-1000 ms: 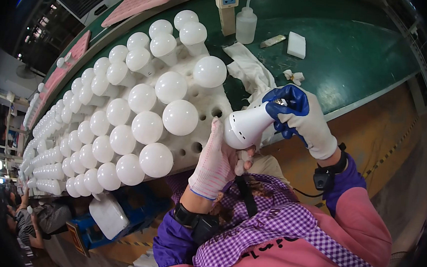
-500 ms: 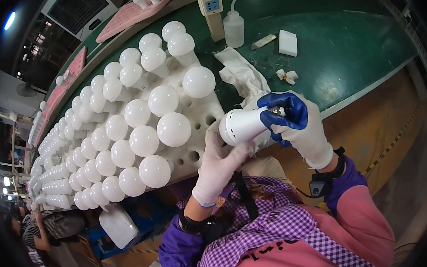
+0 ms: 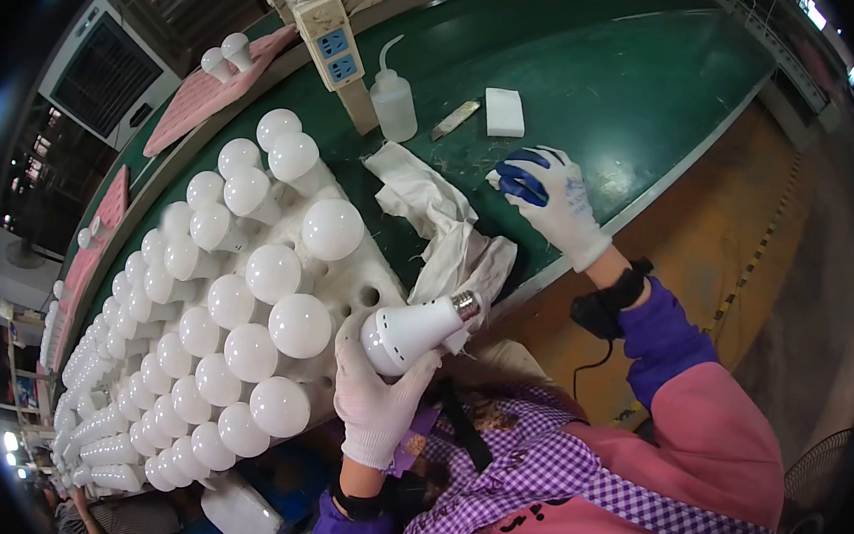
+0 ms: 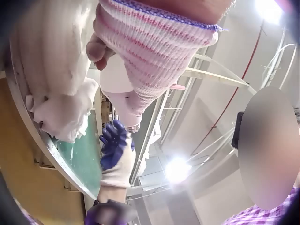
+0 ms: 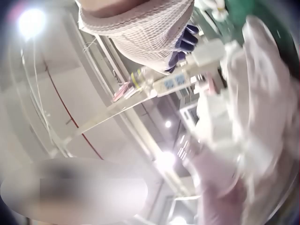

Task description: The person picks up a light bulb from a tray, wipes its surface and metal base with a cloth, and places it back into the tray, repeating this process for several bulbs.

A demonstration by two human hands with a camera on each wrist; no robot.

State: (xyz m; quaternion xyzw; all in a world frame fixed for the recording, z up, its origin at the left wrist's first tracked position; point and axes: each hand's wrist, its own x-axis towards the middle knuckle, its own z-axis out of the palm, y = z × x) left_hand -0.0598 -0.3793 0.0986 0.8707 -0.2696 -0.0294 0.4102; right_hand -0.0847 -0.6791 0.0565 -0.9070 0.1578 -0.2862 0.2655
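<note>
My left hand [image 3: 381, 404], in a white knitted glove with faint pink stripes, holds an LED light bulb [image 3: 410, 330] by its round end. The bulb lies tilted, its metal screw base [image 3: 464, 305] pointing up and to the right, away from the palm. Over the green table, my right hand [image 3: 553, 199] wears a white glove with blue-coated fingers. Its fingers are bent down at a small whitish scrap [image 3: 494, 179], mostly hidden by them; I cannot tell whether they pinch it. A crumpled white cloth [image 3: 431, 212] lies between the two hands.
Many white bulbs [image 3: 300, 325] stand in rows in a pale holed foam board [image 3: 347, 261] on my left. Farther back are a squeeze bottle [image 3: 393, 106], a small flat strip [image 3: 456, 120], a white block [image 3: 504, 112] and a socket post [image 3: 331, 54].
My right hand has let go of the bulb's screw base and moved away over the table to the scrap. The left hand still holds the bulb. The head view has shifted.
</note>
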